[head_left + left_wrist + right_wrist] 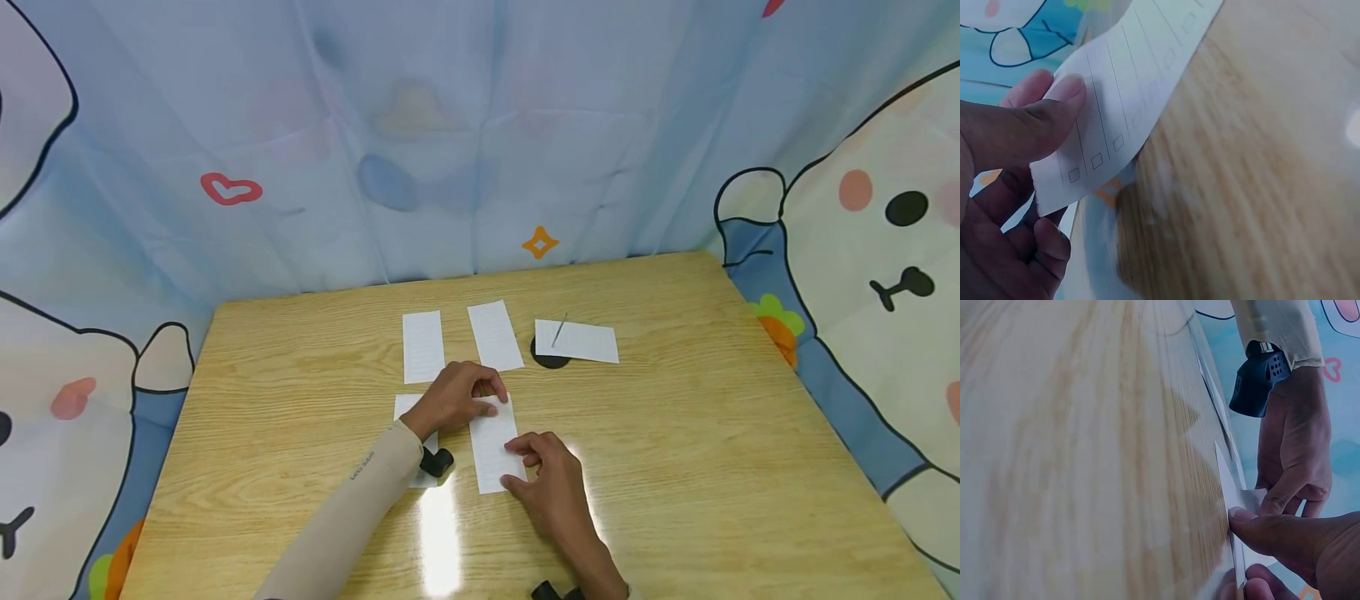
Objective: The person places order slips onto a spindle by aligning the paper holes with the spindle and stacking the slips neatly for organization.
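Observation:
A white lined slip of paper with small checkboxes (491, 450) lies between the two hands at the middle of the table. At its far end, my left hand (456, 396) pinches it, thumb on the printed face and fingers behind; the left wrist view shows that end of the checklist slip (1110, 112) bent and raised off the wood. My right hand (553, 492) holds the slip's right edge, its thumb and fingertips at the margin in the right wrist view. Another white slip (405, 406) is partly hidden beneath the left forearm.
Two more white slips (423, 346) (495, 335) lie farther back on the wooden table (675, 433). To their right, a sideways slip (592, 342) with a thin dark stick-like thing (559, 331) on it overlaps a black disc (551, 362). A printed curtain (450, 167) hangs behind.

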### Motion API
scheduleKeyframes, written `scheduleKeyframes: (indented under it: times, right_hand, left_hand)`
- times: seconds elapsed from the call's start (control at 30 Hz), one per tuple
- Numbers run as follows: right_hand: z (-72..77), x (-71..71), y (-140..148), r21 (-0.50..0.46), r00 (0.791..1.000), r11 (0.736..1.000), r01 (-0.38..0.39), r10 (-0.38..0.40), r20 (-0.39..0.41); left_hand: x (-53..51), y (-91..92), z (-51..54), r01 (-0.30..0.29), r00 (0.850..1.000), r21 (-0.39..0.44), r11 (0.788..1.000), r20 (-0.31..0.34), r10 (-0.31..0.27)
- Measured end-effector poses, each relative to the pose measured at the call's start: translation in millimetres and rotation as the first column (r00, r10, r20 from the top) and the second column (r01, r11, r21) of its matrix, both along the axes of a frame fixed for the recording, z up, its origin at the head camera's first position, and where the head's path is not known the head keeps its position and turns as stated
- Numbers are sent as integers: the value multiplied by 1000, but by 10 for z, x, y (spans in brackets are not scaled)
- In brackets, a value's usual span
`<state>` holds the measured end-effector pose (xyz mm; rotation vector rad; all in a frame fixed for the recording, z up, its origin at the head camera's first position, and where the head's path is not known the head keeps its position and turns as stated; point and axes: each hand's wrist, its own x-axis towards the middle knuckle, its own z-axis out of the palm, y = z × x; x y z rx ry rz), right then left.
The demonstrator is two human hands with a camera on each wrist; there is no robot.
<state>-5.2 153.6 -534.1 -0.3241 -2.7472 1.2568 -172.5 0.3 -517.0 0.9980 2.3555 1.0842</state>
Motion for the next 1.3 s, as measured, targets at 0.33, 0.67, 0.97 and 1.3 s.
scheduleKeyframes:
  times: [0.33, 0.67, 0.97, 1.3]
  right_hand:
    - [-8, -4, -1, 4, 999, 1000, -1, 1, 33]
    - [5, -2, 12, -28, 999, 1000, 1, 0, 39]
    - [20, 1, 22, -110, 997, 994, -14, 22, 75]
    - [51, 15, 61, -106, 998, 994, -9, 16, 64]
  left_hand:
    - [-39, -73, -13, -17, 996, 72, 997, 84, 11]
    - [-43, -79, 9, -42, 992, 107, 993, 122, 29]
    - [-31, -84, 31, -62, 993, 145, 987, 108, 46]
    - [-42, -113, 32, -76, 994, 153, 985, 87, 63]
